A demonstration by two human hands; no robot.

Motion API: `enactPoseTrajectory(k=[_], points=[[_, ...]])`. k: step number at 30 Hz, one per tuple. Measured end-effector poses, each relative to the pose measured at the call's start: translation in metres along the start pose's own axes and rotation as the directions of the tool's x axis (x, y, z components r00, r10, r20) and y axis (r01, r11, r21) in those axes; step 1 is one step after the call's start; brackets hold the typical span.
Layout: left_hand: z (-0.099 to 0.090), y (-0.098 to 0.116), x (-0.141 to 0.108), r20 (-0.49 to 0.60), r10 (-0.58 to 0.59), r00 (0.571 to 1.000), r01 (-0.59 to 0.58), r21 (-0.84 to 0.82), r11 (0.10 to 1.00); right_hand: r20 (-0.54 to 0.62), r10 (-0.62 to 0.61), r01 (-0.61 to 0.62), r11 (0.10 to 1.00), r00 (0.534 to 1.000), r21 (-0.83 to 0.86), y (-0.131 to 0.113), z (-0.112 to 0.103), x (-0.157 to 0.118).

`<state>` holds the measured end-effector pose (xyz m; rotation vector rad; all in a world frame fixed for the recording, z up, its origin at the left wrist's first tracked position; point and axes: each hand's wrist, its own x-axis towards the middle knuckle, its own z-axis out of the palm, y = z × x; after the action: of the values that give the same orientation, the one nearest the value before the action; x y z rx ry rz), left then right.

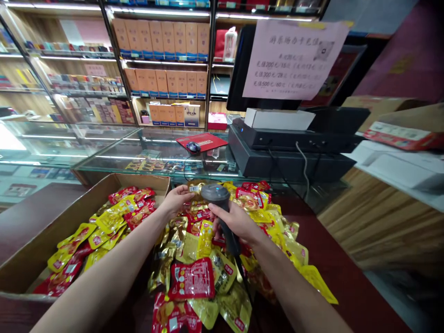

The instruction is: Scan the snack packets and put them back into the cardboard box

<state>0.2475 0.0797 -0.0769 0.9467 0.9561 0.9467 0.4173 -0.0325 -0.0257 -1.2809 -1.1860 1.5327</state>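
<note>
Right hand (236, 222) shut tight on black barcode scanner (215, 193) | left hand (176, 200) pinching gold snack packet (197, 187) just beside scanner | cardboard box (58, 231) full of red and yellow packets | more packets (190, 280) heaped beside box

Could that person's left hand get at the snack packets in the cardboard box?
Probably yes, once it lets go of the gold packet. The left hand sits beside the open cardboard box, and the red-and-yellow packets inside lie uncovered.
</note>
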Motion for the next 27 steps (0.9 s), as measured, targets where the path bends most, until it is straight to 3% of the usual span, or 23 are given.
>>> enactPoseTrajectory(k=[4,27], points=[[0.002,-0.002,0.0,0.001,0.043,0.999,-0.043,-0.001,0.999,0.004,0.04,-0.04,0.999,0.999,-0.032,0.009,0.003,0.001],[0.01,-0.001,-0.01,0.104,0.094,0.99,-0.106,0.117,0.987,-0.01,-0.049,0.047,0.993,0.999,-0.11,0.006,0.01,-0.006]])
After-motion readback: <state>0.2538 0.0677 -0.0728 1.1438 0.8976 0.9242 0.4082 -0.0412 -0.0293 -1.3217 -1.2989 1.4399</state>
